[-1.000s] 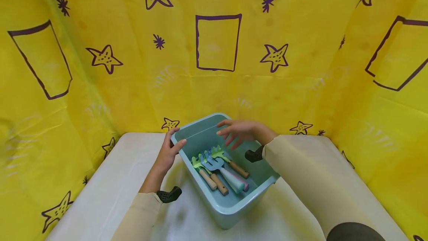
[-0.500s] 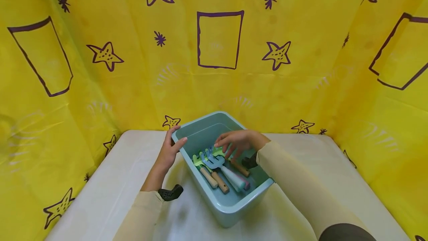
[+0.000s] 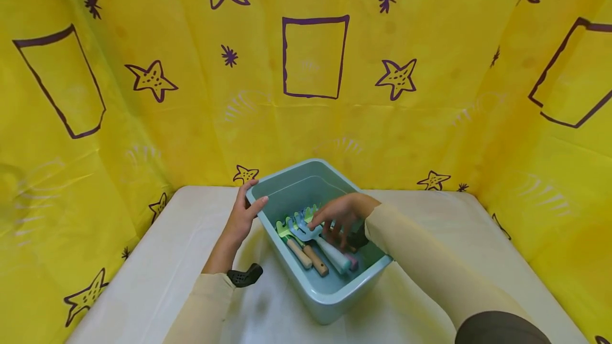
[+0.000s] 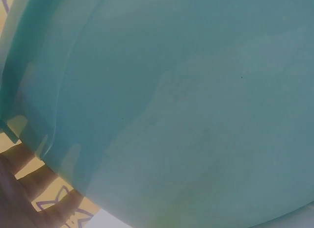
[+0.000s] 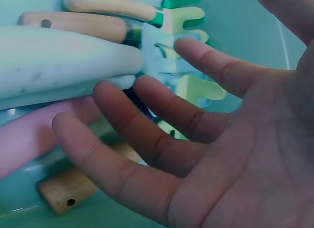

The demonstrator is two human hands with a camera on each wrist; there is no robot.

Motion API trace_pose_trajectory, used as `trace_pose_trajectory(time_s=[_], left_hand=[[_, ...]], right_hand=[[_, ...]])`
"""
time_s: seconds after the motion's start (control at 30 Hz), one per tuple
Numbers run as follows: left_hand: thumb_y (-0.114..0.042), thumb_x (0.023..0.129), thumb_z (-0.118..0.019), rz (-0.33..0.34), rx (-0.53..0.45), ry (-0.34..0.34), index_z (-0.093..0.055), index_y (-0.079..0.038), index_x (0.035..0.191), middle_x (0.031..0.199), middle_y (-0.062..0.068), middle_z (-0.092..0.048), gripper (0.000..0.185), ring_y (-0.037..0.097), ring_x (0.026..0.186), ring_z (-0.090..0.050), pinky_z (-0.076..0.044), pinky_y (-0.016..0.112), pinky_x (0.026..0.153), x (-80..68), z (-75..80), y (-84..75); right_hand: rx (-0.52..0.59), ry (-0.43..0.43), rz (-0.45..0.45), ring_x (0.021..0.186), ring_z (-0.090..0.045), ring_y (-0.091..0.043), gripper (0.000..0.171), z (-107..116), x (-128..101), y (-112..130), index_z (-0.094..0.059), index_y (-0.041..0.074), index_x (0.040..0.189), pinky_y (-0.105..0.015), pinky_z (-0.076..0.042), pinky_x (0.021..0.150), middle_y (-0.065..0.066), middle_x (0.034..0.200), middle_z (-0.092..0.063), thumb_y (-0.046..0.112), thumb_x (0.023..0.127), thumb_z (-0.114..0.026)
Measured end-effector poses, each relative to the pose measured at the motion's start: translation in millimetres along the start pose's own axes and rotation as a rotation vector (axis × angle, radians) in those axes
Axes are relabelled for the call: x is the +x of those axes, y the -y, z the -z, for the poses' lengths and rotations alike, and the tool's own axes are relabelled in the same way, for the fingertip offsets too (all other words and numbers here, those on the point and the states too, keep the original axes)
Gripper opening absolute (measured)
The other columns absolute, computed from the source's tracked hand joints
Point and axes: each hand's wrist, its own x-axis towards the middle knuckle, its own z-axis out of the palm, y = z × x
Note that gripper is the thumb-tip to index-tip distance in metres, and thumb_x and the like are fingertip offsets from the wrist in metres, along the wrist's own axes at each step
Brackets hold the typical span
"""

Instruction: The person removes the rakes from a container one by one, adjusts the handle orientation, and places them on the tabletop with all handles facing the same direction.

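- While the teal plastic bin (image 3: pixel 330 291) sits at lower centre of the head view on a white table (image 3: pixel 158 259), the left hand (image 3: pixel 241 216) grips its upper-left rim, thumb inside and fingers outside.
- Left wrist view: the bin wall (image 4: pixel 186 100) fills the frame; fingers (image 4: pixel 24 189) show at lower left.
- Right hand (image 3: pixel 337 214) reaches into the bin, fingers spread and slightly bent, holding nothing; fingertips (image 5: pixel 105 90) lie just beside the tool handles.
- Toy garden tools (image 3: pixel 311 243) lie side by side on the bin floor: green rakes (image 5: pixel 189 88), wooden handles (image 5: pixel 73 24), a pale blue handle (image 5: pixel 59 56), a pink handle (image 5: pixel 29 139).
- Yellow star-printed sheeting (image 3: pixel 143 68) fills the frame's upper part.
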Motion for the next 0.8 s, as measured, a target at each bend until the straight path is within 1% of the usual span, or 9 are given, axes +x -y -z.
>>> trace_pose_trajectory(time_s=[0.07,0.13,0.23,0.33,0.4,0.5,0.63,0.73,0.8], left_hand=[[-0.031,0.097,-0.057,-0.006,-0.003,0.002,-0.023,-0.019,0.149,0.15,0.016,-0.03,0.063,0.039,0.129,-0.038,-0.034,0.058,0.103,0.2,0.0,-0.1],[-0.03,0.098,-0.057,-0.012,-0.008,0.003,-0.023,-0.018,0.149,0.149,0.016,-0.031,0.062,0.039,0.129,-0.038,-0.034,0.058,0.103,0.3,-0.2,-0.3],[-0.031,0.097,-0.058,-0.001,-0.003,-0.005,-0.025,-0.022,0.148,0.148,0.015,-0.032,0.061,0.038,0.129,-0.039,-0.035,0.058,0.103,0.4,-0.6,-0.3],[-0.033,0.097,-0.058,0.011,0.002,-0.009,-0.025,-0.025,0.147,0.148,0.013,-0.032,0.061,0.038,0.129,-0.039,-0.036,0.058,0.103,0.2,-0.9,-0.6],[-0.035,0.096,-0.059,0.017,0.007,-0.011,-0.026,-0.026,0.147,0.149,0.012,-0.032,0.061,0.037,0.129,-0.039,-0.036,0.057,0.103,0.0,-0.8,-0.8],[-0.036,0.096,-0.058,0.016,0.008,-0.007,-0.025,-0.025,0.147,0.149,0.013,-0.032,0.062,0.037,0.13,-0.038,-0.035,0.058,0.103,-0.1,-0.4,-0.9],[-0.036,0.096,-0.058,0.017,0.005,-0.007,-0.025,-0.024,0.148,0.15,0.013,-0.031,0.063,0.037,0.13,-0.038,-0.035,0.058,0.104,-0.1,0.2,0.2],[-0.036,0.096,-0.058,0.021,0.006,-0.012,-0.025,-0.025,0.148,0.15,0.012,-0.031,0.062,0.036,0.13,-0.038,-0.034,0.058,0.104,0.1,-0.2,0.4],[-0.034,0.097,-0.058,0.021,0.006,-0.012,-0.025,-0.024,0.148,0.15,0.011,-0.031,0.061,0.036,0.13,-0.038,-0.035,0.058,0.104,0.5,-0.8,0.7]], right_hand=[[-0.045,0.021,-0.023,0.107,-0.055,-0.039,0.05,-0.5,1.0,-0.7,-0.054,0.01,0.134,-0.057,-0.049,0.088,-0.021,0.119,-0.053,0.038,0.093,-0.063],[-0.12,0.032,-0.042,0.106,-0.055,-0.037,0.045,-0.8,1.8,-1.4,-0.059,0.013,0.129,-0.058,-0.045,0.093,-0.018,0.118,-0.055,0.041,0.093,-0.062],[-0.218,0.035,-0.064,0.106,-0.056,-0.034,0.042,-1.0,2.5,-2.5,-0.063,0.016,0.124,-0.062,-0.035,0.099,-0.014,0.117,-0.057,0.045,0.093,-0.061],[-0.29,0.037,-0.074,0.106,-0.057,-0.031,0.042,-1.7,2.2,-2.5,-0.066,0.019,0.122,-0.066,-0.029,0.101,-0.01,0.117,-0.058,0.048,0.093,-0.06],[-0.302,0.04,-0.08,0.107,-0.057,-0.031,0.041,-2.3,2.1,-2.1,-0.067,0.02,0.122,-0.065,-0.029,0.102,-0.009,0.118,-0.058,0.048,0.092,-0.061],[-0.311,0.032,-0.09,0.108,-0.056,-0.032,0.04,-2.1,1.6,-1.2,-0.068,0.02,0.12,-0.064,-0.031,0.101,-0.009,0.124,-0.055,0.047,0.092,-0.061],[-0.275,-0.009,-0.101,0.109,-0.055,-0.038,0.039,-1.2,0.9,-0.3,-0.07,0.014,0.116,-0.062,-0.033,0.102,-0.013,0.134,-0.049,0.045,0.092,-0.063],[-0.222,-0.04,-0.1,0.108,-0.057,-0.04,0.035,-1.1,-0.1,-0.8,-0.068,0.009,0.112,-0.056,-0.039,0.1,-0.015,0.13,-0.051,0.037,0.091,-0.066],[-0.194,-0.051,-0.082,0.104,-0.058,-0.036,0.029,-1.0,-0.4,-1.6,-0.067,0.007,0.11,-0.051,-0.044,0.096,-0.014,0.122,-0.055,0.028,0.091,-0.066]])
